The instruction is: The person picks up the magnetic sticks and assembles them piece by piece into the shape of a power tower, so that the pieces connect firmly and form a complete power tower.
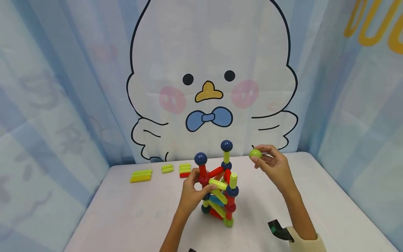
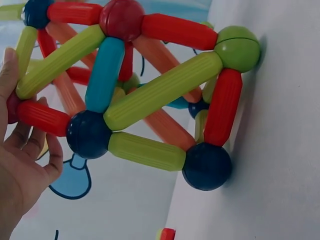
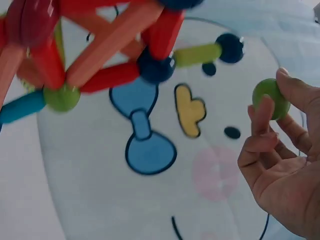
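We steady the rod-and-ball tower [image 1: 218, 189] at mid-table with our left hand [image 1: 193, 194], fingers curled round its red rod, while our right hand [image 1: 274, 166] pinches a green ball [image 1: 255, 153] beside it. We judge that seating the ball on a free rod end calls for careful alignment; no containers are in view, and spare rods [image 1: 141, 176] lie loose on the table [image 1: 126, 217].

Backdrop curtain [image 1: 63, 105], top right corner: big yellow rounded strokes [image 1: 374, 24], cut off by the picture's edge; I cannot read them as letters.
Backdrop curtain, left side: faint grey shapes [image 1: 37, 87], too pale and blurred for me to read.
Cartoon bird [image 1: 209, 80] on the backdrop: a drawing only, no writing on it.
Rods, balls and table [image 1: 330, 196] in front of me: I see no label, brand or number on them.
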A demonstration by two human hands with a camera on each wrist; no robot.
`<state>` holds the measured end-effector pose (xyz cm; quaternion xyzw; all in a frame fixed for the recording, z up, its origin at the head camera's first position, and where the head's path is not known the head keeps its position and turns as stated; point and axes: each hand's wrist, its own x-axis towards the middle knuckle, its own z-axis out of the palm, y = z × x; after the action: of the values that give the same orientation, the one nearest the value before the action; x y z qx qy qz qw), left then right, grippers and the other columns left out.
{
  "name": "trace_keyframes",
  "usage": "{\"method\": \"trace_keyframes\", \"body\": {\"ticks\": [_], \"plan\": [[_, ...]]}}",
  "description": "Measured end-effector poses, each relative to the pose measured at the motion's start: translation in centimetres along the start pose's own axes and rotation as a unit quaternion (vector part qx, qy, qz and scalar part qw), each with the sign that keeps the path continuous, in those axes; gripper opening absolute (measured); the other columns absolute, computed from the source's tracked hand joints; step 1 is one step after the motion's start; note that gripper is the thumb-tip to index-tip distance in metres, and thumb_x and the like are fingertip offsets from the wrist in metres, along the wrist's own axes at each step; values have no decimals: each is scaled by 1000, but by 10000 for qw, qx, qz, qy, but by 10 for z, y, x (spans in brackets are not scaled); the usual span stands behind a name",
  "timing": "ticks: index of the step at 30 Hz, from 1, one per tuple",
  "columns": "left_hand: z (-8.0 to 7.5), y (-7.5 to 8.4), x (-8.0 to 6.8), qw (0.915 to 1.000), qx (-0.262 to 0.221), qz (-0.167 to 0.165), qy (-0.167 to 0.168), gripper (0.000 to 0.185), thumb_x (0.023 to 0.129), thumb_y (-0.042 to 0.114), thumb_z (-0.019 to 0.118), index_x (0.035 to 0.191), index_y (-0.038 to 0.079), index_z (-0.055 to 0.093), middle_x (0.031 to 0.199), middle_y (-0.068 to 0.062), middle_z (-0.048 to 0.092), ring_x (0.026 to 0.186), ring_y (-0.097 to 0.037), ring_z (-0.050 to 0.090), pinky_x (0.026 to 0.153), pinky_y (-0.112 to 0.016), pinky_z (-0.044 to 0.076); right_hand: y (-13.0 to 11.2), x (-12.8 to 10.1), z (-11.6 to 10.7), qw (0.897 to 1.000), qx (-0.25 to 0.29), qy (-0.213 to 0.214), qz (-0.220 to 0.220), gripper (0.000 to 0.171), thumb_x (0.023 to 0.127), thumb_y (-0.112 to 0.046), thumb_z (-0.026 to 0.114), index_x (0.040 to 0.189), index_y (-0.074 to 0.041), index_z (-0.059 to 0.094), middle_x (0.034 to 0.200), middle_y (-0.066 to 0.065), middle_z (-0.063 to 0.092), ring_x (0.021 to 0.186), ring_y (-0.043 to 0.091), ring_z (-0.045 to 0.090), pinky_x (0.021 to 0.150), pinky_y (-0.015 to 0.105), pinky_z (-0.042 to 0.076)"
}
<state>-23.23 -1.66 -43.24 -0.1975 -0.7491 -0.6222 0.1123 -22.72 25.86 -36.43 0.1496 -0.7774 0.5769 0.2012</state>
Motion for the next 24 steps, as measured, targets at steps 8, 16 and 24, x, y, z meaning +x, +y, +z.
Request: {"method": "trace_keyframes", "body": {"ticks": [8, 16, 24], "plan": [[1, 2, -1, 9997, 92, 133, 209, 43, 80, 30, 81, 111, 14, 56, 101, 2, 68, 101, -15, 66, 92, -25, 51, -46, -17, 26, 9913, 918, -311, -890, 33, 88, 7, 64, 120, 4, 57, 106, -1, 66, 83, 12, 63, 66, 19, 55], [1, 1, -2, 9990, 250, 291, 233, 45, 78, 32, 82, 106, 13, 51, 97, 1, 68, 92, -11, 63, 87, -26, 54, -37, -21, 39, 9885, 886, -862, -877, 31, 92, 4, 61, 123, 5, 60, 111, -3, 67, 94, 11, 68, 83, 23, 56], [1, 3, -1, 9976, 281, 589, 227, 45, 79, 27, 82, 107, 11, 50, 97, -1, 70, 91, -11, 65, 85, -27, 55, -31, -20, 40, 9867, 929, -830, -1042, 34, 91, 6, 61, 124, 3, 58, 113, -4, 67, 88, 10, 65, 75, 19, 56]]}}
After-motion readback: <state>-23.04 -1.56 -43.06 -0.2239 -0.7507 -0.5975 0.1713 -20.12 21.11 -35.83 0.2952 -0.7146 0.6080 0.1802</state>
